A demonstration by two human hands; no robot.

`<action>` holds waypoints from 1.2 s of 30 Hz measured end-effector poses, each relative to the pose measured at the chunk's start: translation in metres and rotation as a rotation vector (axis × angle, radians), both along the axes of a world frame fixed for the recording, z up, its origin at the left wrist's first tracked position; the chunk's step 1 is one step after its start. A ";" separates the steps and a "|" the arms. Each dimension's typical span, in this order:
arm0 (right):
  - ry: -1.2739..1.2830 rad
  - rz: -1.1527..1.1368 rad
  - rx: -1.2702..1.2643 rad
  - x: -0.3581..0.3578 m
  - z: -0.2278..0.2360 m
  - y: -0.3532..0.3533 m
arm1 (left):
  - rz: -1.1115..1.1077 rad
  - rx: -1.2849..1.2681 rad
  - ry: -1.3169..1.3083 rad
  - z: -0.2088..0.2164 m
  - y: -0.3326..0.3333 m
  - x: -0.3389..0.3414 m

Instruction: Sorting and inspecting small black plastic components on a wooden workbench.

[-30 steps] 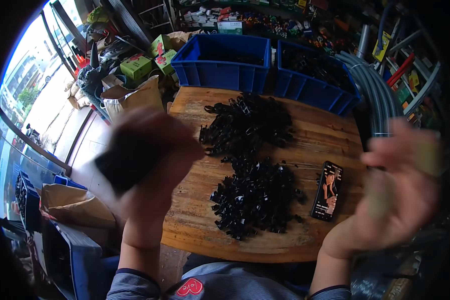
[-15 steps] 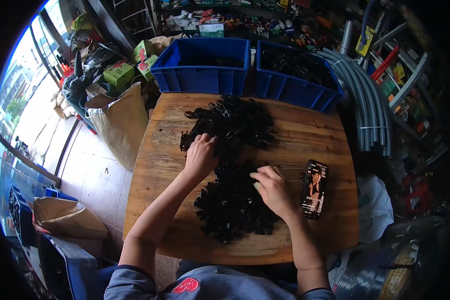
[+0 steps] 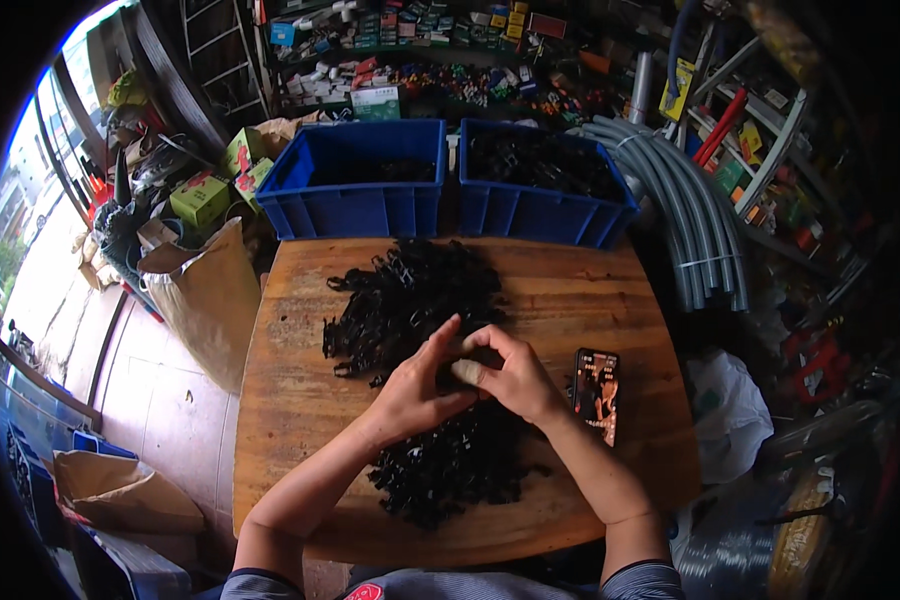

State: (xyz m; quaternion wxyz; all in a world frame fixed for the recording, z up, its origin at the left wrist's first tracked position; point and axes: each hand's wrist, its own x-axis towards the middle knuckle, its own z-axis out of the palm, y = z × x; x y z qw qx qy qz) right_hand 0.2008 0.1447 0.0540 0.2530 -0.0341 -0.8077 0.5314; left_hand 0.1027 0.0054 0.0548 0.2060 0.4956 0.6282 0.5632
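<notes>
My left hand point(image 3: 422, 388) and my right hand point(image 3: 512, 374) meet over the middle of the wooden table point(image 3: 590, 310). The fingers of both are pinched together at the tips, and whatever small thing lies between them is hidden. Pale covers sit on fingertips of the right hand. Beyond the hands spreads a heap of small black plastic pieces point(image 3: 420, 290), some with a looped, clip-like outline. A second heap of similar black pieces point(image 3: 450, 475) lies below my wrists, nearer to me.
Two blue bins stand at the far table edge; the left bin point(image 3: 358, 210) and the right bin point(image 3: 540, 212) both hold black pieces. A lit phone point(image 3: 597, 395) lies to the right. Grey pipes point(image 3: 685, 225) lean beyond it, and a paper sack point(image 3: 205, 300) stands left.
My left hand has come back from the far heap, and both hands are now together at the centre. The whole view has shifted, with the bins now lower in the picture.
</notes>
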 end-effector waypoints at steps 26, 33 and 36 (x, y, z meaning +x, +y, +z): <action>0.058 -0.554 0.693 -0.074 0.036 0.232 | 0.453 -0.520 0.934 -0.037 -0.014 -0.071; -0.031 -0.665 1.037 -0.131 0.009 0.194 | 0.450 -0.466 0.837 -0.040 -0.021 -0.060; -0.024 -0.700 0.968 -0.139 0.000 0.192 | 0.433 -0.461 0.820 -0.037 -0.023 -0.059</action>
